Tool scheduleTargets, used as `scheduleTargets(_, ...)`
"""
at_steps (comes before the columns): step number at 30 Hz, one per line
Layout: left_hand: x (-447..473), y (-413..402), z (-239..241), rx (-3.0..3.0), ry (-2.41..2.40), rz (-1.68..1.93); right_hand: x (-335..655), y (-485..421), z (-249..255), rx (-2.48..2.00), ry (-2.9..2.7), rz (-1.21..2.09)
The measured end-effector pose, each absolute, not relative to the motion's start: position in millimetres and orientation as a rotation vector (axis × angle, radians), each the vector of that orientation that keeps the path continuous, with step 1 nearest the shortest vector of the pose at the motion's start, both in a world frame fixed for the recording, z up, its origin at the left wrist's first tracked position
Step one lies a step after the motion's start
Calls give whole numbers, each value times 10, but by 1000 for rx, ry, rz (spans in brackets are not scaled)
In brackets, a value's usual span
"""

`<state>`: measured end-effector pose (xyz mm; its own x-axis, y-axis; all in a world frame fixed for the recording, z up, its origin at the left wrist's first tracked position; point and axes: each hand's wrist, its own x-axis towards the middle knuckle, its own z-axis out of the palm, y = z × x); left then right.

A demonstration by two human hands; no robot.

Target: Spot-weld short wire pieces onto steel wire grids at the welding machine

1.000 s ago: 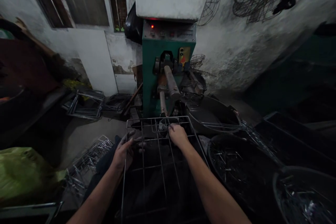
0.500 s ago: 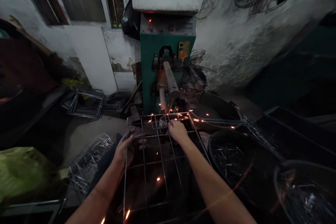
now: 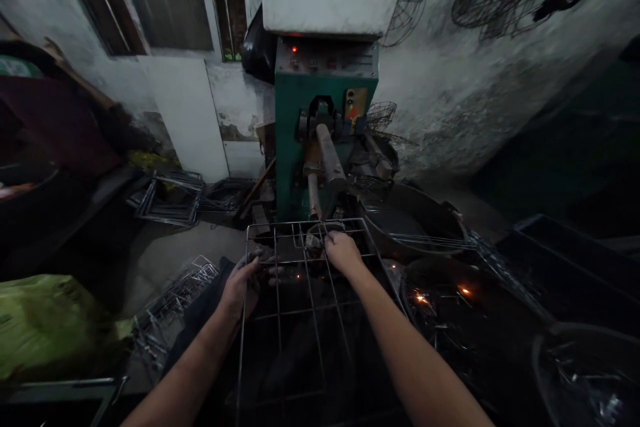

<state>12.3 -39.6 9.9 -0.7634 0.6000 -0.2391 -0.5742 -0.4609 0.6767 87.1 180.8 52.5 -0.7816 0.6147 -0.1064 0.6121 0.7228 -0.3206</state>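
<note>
A rectangular wire grid rack [image 3: 295, 310] lies flat in front of me, its far edge under the arms of a green spot-welding machine [image 3: 320, 127]. My left hand [image 3: 243, 283] grips the rack's left side wire, fingers curled round it. My right hand [image 3: 343, 252] is closed on a wire near the rack's far edge, just below the machine's electrode arms [image 3: 325, 157]. A few orange sparks glow on the rack and to the right.
Dark round basins [image 3: 450, 320] holding small metal pieces stand at the right, another basin [image 3: 405, 220] beside the machine. Stacks of wire racks [image 3: 170, 197] lie on the floor at the left, more wire pieces [image 3: 165, 310] near my left arm. A green bag [image 3: 45, 327] sits at lower left.
A burst of sparks flew from the weld point half a second ago and has mostly died out. Both hands stay on the rack in nearly the same grip.
</note>
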Motion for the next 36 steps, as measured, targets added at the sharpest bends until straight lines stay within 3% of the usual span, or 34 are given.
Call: scheduleTargets(36,124,191,111,185,967,1996,1265,2310,379,-1162,-2812,341)
